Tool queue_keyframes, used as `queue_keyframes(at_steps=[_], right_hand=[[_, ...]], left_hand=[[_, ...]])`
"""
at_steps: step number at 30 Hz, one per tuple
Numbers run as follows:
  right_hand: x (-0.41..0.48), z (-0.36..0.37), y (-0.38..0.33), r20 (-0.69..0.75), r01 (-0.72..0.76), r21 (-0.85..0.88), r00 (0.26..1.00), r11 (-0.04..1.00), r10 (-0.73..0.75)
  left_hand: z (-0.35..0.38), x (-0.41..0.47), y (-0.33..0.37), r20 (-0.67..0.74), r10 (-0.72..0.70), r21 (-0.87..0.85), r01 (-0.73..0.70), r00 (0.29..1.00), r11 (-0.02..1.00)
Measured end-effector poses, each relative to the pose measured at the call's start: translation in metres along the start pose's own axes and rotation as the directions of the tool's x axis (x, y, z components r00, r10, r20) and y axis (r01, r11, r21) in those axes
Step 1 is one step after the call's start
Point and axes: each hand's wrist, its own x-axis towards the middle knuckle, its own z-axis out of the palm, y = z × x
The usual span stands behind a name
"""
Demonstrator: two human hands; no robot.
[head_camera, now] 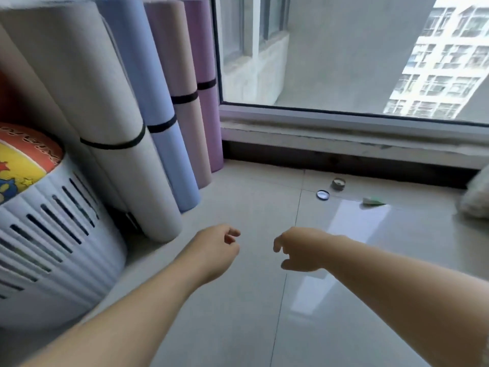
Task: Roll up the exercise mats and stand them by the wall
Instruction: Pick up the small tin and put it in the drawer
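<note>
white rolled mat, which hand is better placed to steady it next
Left, probably. The left hand hangs empty close to the lower end of the white rolled mat, on the same side as it. The right hand is empty too, but lies farther from it.

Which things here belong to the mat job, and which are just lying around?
Job: white mat, blue mat, pink mat, purple mat, all rolled, banded and on end.
Lying about: white basket, small tin, round lid, green paper.
</note>
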Motion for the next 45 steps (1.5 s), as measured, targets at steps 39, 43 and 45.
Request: queue_keyframes(at_steps=[39, 43, 45], right_hand=[[0.102, -0.080, 0.325, 0.033, -0.216, 0.139, 0.976, 0.967, 0.213], [0.124, -0.097, 0.333, 0.063, -0.226, 0.109, 0.973, 0.968, 0.220], [0.133, -0.099, 0.340, 0.060, -0.239, 0.105, 0.971, 0.965, 0.233]], left_hand=[[0.061, 0.265, 0.197, 0.011, 0.025, -0.238, -0.022, 1.000, 0.971], [0.049, 0.290, 0.194, 0.018, 0.003, -0.367, 0.003, 1.000, 0.930], [0.051, 0.304, 0.197, 0.036, -0.008, -0.416, 0.022, 0.999, 0.909]])
